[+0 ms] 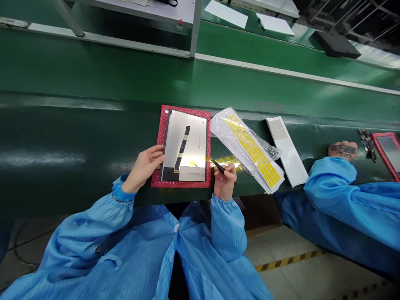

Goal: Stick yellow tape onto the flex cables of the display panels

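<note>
A silver display panel (190, 137) with a black flex cable lies on a red foam pad (162, 125) at the near edge of the green belt. My left hand (144, 166) rests on the pad's left edge, its fingers curled against the panel's side. My right hand (225, 180) pinches black tweezers (218, 166), whose tip holds a small yellow tape piece by the panel's right edge. Just right of it lie sheets of yellow stickers (253, 151) in clear plastic.
A white strip of backing paper (287, 152) lies right of the stickers. A co-worker's hand (343, 149) and blue sleeve rest on the belt at the right, near another red-padded panel (389, 152). White papers (226, 12) lie beyond the belt's far rail.
</note>
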`<state>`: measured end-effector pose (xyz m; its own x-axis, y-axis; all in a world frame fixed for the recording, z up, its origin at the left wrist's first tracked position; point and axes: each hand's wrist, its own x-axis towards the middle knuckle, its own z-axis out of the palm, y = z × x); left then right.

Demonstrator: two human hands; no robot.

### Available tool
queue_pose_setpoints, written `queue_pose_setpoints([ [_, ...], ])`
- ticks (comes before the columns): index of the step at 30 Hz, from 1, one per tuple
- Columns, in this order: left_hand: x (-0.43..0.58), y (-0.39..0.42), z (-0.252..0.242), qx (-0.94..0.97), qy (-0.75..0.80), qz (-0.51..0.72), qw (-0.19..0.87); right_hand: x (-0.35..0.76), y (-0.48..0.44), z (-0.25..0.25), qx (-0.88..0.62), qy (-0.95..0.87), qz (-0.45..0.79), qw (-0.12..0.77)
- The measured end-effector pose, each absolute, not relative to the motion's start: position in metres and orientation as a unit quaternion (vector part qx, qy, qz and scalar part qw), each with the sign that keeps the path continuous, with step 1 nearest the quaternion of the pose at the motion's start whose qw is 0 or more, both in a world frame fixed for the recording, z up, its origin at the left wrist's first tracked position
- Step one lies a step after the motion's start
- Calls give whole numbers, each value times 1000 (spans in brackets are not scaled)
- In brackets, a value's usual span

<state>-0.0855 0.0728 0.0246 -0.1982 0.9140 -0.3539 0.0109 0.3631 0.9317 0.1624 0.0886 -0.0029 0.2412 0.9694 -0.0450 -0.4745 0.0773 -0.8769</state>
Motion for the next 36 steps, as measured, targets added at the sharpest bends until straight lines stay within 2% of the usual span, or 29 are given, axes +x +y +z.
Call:
queue_pose_setpoints([
  [2,-88,66,24,454,656,418,435,162,89,0,-419,-307,535,667],
  [6,-92,45,36,616,673,380,155,159,84,6,-439,-349,530,636],
  [8,-89,32,40,653,654,367,109,155,75,9,-453,-380,547,593],
  [11,-78,14,34,681,617,377,119,142,59,14,-480,-420,570,518],
  [14,-63,-1,18,687,607,380,124,128,49,15,-500,-458,555,482],
  [19,-53,-8,-2,698,608,366,97,116,47,11,-518,-494,519,467],
  [36,-54,-5,0,701,615,351,86,117,39,2,-538,-525,472,461],
])
